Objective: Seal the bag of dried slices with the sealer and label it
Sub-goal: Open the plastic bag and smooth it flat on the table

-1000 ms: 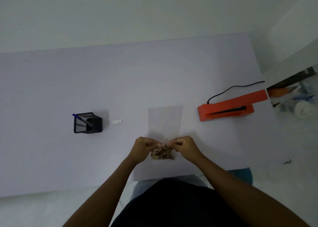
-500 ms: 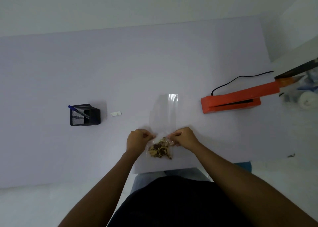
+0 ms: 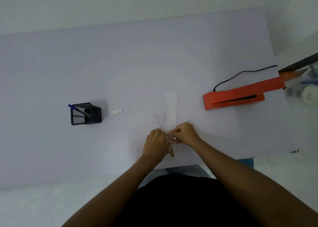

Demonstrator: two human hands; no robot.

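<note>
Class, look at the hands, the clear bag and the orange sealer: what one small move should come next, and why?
Probably carry the bag rightward to the orange sealer. Both the left hand and right hand pinch the bag above the dried slices, its empty upper part lies flat on the table, and the sealer sits apart on the right with its arm raised, so nothing is sealed yet.

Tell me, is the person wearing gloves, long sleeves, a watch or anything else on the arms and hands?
No. Both the left hand and the right hand are bare, with no gloves. No rings, watch or bracelet can be made out, though the picture is soft. Both forearms are uncovered as far as the frame shows, so no sleeve reaches them. The only clothing visible is a dark garment on the body between the arms.
</note>
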